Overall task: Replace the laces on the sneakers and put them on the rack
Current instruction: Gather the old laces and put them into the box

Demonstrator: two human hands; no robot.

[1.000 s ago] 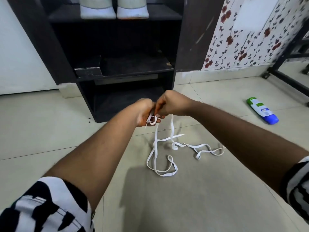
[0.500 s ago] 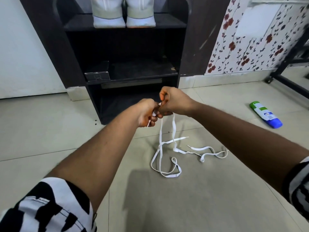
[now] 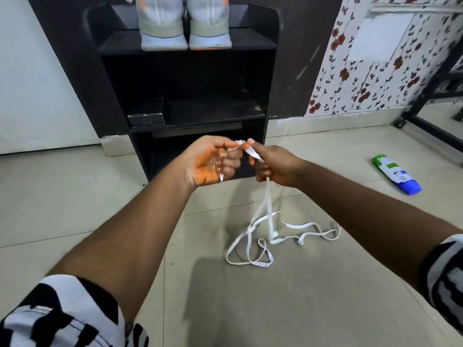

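Note:
Two grey sneakers [image 3: 185, 28] stand heel-out, side by side, on the top shelf of a dark rack [image 3: 271, 71]. White laces [image 3: 268, 221] hang from my hands down to the tiled floor, where they lie in tangled loops. My left hand [image 3: 213, 162] is curled around one end of the lace, palm turned up. My right hand [image 3: 271, 164] pinches the lace between thumb and fingers just to the right. Both hands are held in front of the rack's lowest shelf, close together.
A green, white and blue bottle [image 3: 397, 174] lies on the floor at the right. A small dark box [image 3: 146, 118] sits on the rack's middle shelf. A black metal frame [image 3: 431, 121] stands at the far right by the flowered wall.
My hands have risen and drawn slightly apart, lifting more lace off the floor. The view has tilted up, showing more of the sneakers.

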